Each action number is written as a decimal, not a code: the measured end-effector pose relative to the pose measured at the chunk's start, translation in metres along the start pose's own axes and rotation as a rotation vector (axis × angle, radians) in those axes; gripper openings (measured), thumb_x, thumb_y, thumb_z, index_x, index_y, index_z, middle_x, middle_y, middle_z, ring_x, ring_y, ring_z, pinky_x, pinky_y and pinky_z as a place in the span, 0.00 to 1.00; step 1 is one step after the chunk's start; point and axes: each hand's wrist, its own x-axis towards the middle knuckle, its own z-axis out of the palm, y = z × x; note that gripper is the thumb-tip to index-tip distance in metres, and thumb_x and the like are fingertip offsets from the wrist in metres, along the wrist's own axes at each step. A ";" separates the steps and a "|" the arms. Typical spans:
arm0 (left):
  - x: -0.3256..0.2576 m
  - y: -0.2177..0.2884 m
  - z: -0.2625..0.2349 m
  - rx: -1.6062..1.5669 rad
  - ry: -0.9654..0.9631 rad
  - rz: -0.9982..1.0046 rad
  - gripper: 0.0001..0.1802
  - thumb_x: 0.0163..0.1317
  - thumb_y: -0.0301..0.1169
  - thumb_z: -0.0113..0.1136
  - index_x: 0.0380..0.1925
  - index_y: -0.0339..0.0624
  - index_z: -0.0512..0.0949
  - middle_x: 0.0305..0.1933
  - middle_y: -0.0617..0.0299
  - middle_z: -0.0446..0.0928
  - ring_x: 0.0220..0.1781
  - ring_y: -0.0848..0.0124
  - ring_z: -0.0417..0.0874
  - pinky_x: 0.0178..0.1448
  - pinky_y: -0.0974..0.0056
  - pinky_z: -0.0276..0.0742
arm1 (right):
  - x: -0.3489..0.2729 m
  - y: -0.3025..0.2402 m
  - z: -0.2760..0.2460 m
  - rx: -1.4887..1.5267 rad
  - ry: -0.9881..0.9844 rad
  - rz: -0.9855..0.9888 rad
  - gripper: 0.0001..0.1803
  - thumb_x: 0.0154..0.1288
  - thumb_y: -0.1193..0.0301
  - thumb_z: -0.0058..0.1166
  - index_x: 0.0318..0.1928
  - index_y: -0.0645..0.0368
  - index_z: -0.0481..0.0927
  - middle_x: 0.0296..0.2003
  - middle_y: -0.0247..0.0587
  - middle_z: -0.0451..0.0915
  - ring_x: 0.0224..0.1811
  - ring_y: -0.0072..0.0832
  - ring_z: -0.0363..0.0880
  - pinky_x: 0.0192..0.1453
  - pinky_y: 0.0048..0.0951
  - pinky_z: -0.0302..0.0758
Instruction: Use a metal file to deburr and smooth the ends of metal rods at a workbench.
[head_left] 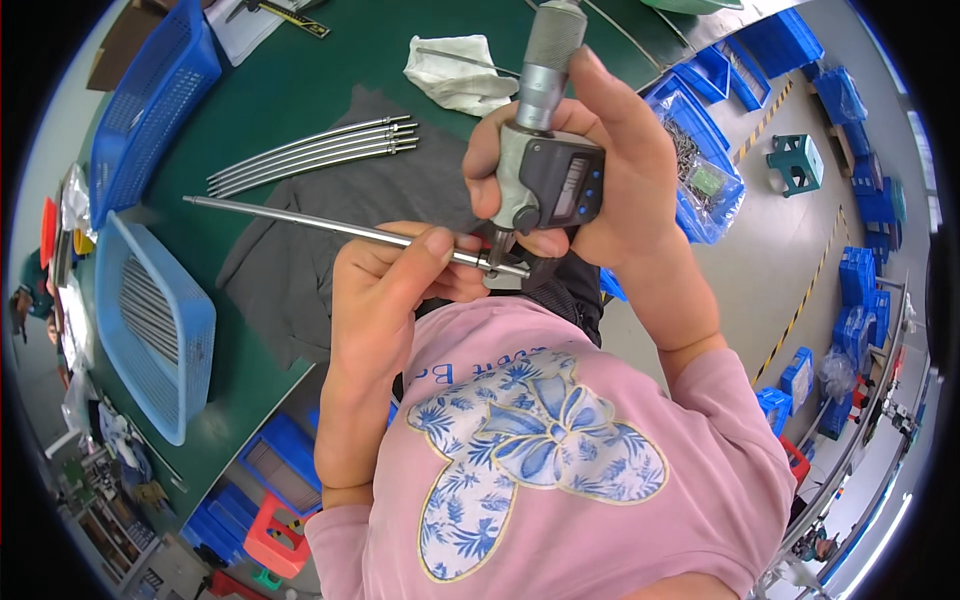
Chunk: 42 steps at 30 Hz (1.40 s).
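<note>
In the head view, we see the left grip pinching a long, slim, shiny silver rod over the dark cloth, its right end at the grey micrometer clasped in the right grip.

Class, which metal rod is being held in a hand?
The metal rod in the left hand, its right end at the digital micrometer. Neither hand touches the others: a row partly on the grey cloth, more in the light-blue basket.
</note>
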 end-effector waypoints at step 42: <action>-0.002 -0.019 -0.028 -0.166 0.054 0.029 0.12 0.66 0.30 0.53 0.35 0.29 0.79 0.27 0.55 0.81 0.27 0.71 0.83 0.36 0.68 0.82 | 0.056 -0.026 -0.008 -0.316 0.108 0.045 0.30 0.66 0.48 0.37 0.39 0.66 0.76 0.24 0.44 0.78 0.11 0.24 0.70 0.13 0.21 0.66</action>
